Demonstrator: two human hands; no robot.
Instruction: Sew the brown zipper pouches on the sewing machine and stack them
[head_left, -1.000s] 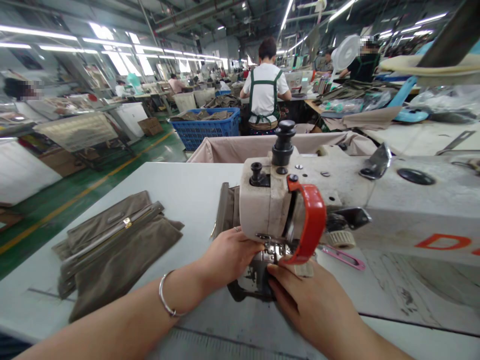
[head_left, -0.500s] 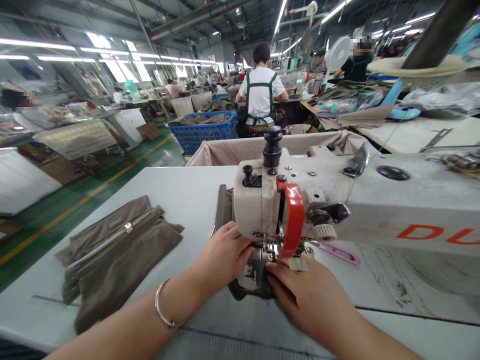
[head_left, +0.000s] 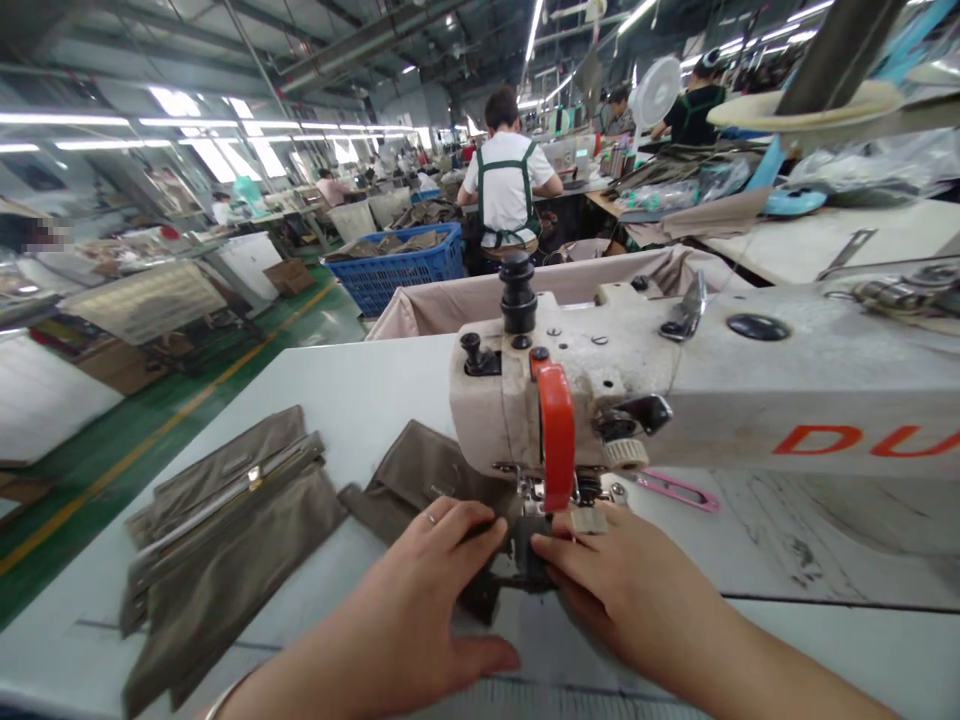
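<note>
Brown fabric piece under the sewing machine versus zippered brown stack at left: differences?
The brown fabric piece lies under the cream sewing machine, with the left hand and right hand on it; the zippered brown stack lies apart, untouched. The stack shows a zipper; the piece shows none. Both are brown cloth on the white table.

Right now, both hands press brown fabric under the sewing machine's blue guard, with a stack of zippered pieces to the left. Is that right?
No: the head view shows the guard is red, not blue. Otherwise yes: the left hand and right hand press brown fabric under the sewing machine, with the stack of zippered pieces to the left.
</note>
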